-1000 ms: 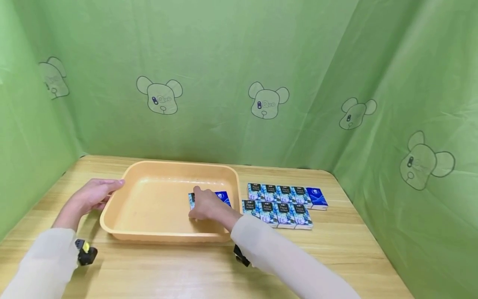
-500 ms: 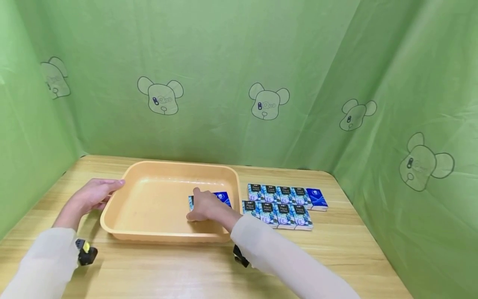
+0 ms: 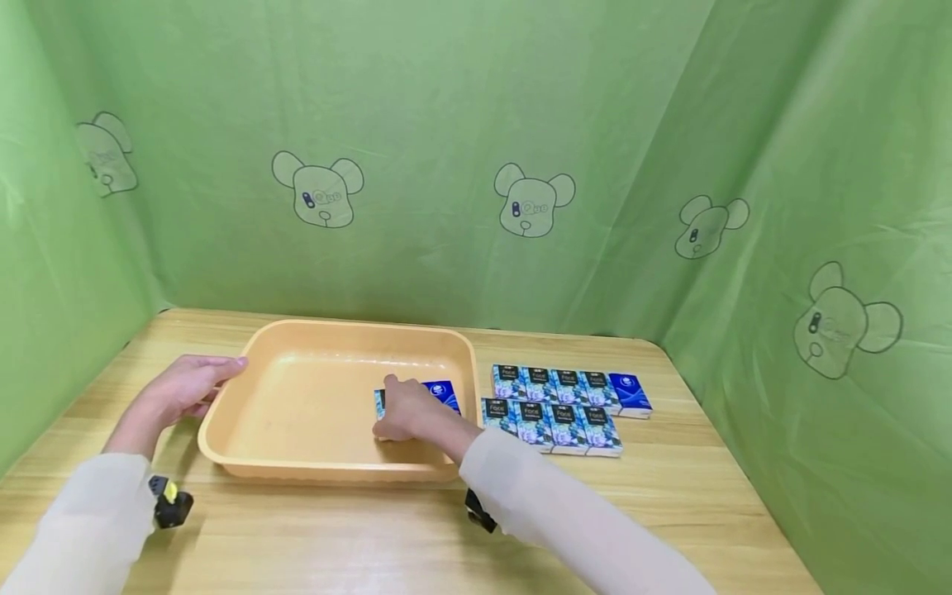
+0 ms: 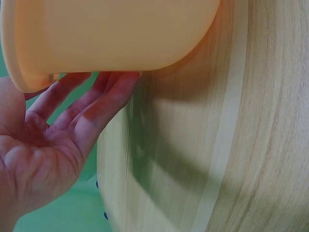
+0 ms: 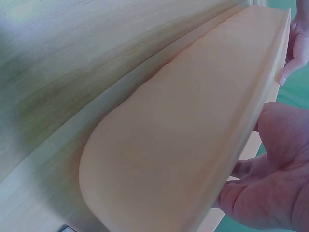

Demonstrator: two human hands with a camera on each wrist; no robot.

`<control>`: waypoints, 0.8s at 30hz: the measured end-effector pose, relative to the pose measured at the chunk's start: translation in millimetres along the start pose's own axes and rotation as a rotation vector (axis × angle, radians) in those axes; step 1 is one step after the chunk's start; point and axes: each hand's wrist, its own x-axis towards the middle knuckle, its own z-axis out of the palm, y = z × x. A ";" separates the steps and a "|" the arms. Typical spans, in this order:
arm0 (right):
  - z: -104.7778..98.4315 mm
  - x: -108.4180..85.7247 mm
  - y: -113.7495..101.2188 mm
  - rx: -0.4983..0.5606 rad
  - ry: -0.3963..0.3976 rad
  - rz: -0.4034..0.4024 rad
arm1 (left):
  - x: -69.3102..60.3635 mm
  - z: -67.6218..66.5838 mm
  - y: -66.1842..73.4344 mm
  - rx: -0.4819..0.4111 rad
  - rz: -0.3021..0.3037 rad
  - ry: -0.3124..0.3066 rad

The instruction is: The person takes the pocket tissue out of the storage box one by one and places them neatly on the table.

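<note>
In the head view, an orange-yellow plastic tray [image 3: 320,413] stands on the table. My left hand [image 3: 189,388] holds the tray's left side, thumb at the rim and fingers below it; the left wrist view shows these fingers [image 4: 104,104] against the outer wall. Inside the tray at the right, my right hand [image 3: 409,409] grips floral pocket tissue packs from above; one floral pack end [image 3: 380,402] shows left of it. A dark blue pack end [image 3: 445,392] appears behind the hand. The hand covers the middle of the packs, and the tray wall [image 5: 169,121] hides the fingertips in the right wrist view.
Right of the tray lie two rows of floral tissue packs [image 3: 565,423], several in each. The back row ends in a dark blue pack [image 3: 630,393]. A green curtain [image 3: 416,273] encloses the wooden table [image 3: 335,537] at the back and sides.
Almost nothing moves. My right thumb shifts very slightly toward the tray's front against the packs; my left hand keeps its place on the rim.
</note>
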 end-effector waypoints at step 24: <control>4.8 3.0 4.1 0.062 -0.008 -0.013 | 0.4 -0.6 0.0 0.005 -0.004 0.002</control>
